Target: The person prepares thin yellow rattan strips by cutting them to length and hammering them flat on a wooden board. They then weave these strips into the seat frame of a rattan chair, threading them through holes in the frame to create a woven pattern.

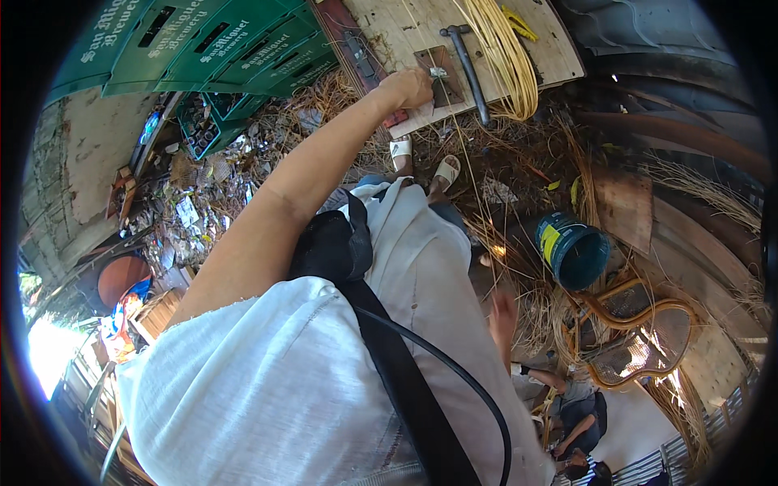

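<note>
My left hand (410, 87) is closed at the near edge of a wooden work board (409, 32), beside a dark square block (442, 71) with a small shiny metal piece (438, 72) on it. What its fingers pinch, if anything, is hidden. A thin pale rattan strand (459, 123) runs over the block and down toward my right side. My right hand (503, 314) is low beside my white shirt, partly covered and smeared, so its grip does not show. Right of the block lie a hammer (468, 69) and a looped bundle of rattan strips (512, 69).
Green bottle crates (203, 49) are stacked at the far left above littered ground. A dark teal bucket (574, 251) and a curved rattan frame (640, 332) stand on the right. Another person (579, 413) is at the lower right. A yellow tool (519, 24) lies by the bundle.
</note>
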`<state>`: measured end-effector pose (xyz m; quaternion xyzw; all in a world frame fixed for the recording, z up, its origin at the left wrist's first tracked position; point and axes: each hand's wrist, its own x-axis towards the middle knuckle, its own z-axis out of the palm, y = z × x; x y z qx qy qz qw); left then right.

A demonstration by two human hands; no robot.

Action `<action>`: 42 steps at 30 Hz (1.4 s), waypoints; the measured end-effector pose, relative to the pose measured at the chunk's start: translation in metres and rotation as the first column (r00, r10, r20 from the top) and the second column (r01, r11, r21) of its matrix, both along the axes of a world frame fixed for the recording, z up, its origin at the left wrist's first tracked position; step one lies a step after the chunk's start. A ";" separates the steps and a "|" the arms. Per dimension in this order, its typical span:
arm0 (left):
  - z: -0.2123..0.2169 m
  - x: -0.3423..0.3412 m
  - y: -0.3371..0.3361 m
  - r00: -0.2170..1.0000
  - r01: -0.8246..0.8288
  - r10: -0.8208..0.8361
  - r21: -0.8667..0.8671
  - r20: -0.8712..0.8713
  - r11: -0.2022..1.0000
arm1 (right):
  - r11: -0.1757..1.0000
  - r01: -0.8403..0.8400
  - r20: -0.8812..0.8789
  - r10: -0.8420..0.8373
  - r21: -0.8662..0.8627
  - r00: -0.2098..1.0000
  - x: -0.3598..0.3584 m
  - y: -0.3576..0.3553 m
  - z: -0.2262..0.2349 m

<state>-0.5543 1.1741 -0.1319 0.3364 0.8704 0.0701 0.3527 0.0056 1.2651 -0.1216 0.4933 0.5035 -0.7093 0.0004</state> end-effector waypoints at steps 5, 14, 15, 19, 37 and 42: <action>-0.013 -0.004 0.002 0.996 0.087 -0.086 0.036 -0.037 0.996 | 0.967 -0.201 0.139 0.222 -0.154 0.965 0.101 0.010 -0.023; -0.037 -0.022 0.011 0.885 0.454 -0.463 -0.130 -0.047 0.881 | 0.640 -0.515 0.078 0.582 0.570 0.809 -0.390 0.029 -0.044; -0.031 -0.021 0.011 0.949 0.311 -0.314 -0.067 -0.041 0.948 | 0.699 -0.451 0.064 0.505 0.555 0.861 -0.400 0.027 -0.048; -0.031 -0.006 0.002 0.996 -0.087 0.088 0.075 -0.013 0.993 | 0.735 -0.328 0.029 0.388 0.594 0.921 -0.419 0.015 -0.041; -0.024 -0.003 0.007 0.997 -0.071 0.072 0.088 -0.007 0.994 | 0.523 -0.852 0.655 0.643 0.003 0.398 0.053 0.041 0.016; -0.013 -0.009 0.005 0.998 -0.051 0.054 -0.067 0.042 0.996 | 0.458 -0.633 0.259 0.644 0.624 0.720 -0.255 0.058 -0.036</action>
